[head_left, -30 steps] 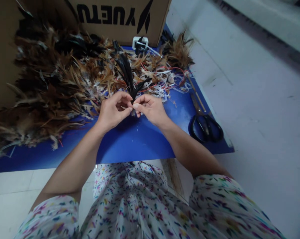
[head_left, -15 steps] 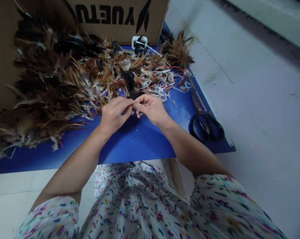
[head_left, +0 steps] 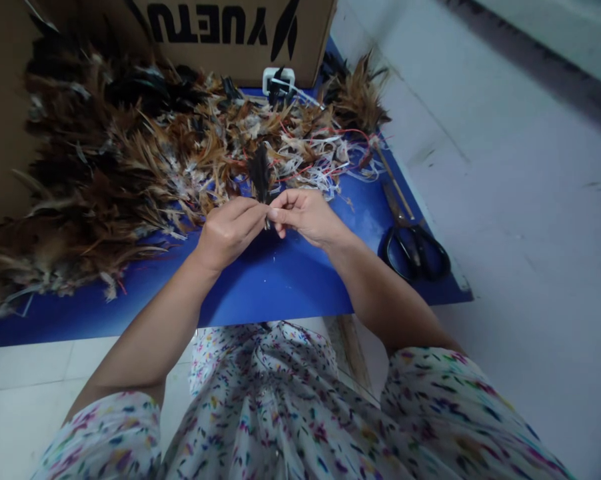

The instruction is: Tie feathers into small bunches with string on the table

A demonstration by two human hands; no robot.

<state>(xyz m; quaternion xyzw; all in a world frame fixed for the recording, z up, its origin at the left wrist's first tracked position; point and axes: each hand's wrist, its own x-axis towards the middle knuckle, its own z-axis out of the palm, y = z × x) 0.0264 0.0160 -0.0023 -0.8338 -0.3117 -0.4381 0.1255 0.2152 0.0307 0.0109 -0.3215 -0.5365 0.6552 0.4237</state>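
Dark feathers (head_left: 259, 172) stand up between my two hands, their quill ends pinched at the fingertips. My left hand (head_left: 232, 229) is closed on them from the left, knuckles up. From the right, my right hand (head_left: 304, 215) pinches thumb and forefinger at the same spot, touching the left fingertips. Anything finer at the pinch is too small to make out. Just beyond my hands spreads a heap of brown and black feathers (head_left: 180, 147), with white and red ties (head_left: 325, 160) tangled at its right side.
Black-handled scissors (head_left: 414, 252) lie on the blue tabletop (head_left: 280, 293) near its right edge, beside a thin stick (head_left: 396, 183). A cardboard box (head_left: 230, 57) stands at the back, with a white plastic piece (head_left: 279, 81) in front. A brown feather bunch (head_left: 358, 100) sits at the back right.
The dark feathers between my fingers have drawn together into a narrower, more upright bunch; a piece that spread to the right no longer shows. Both hands stay nearly in place.
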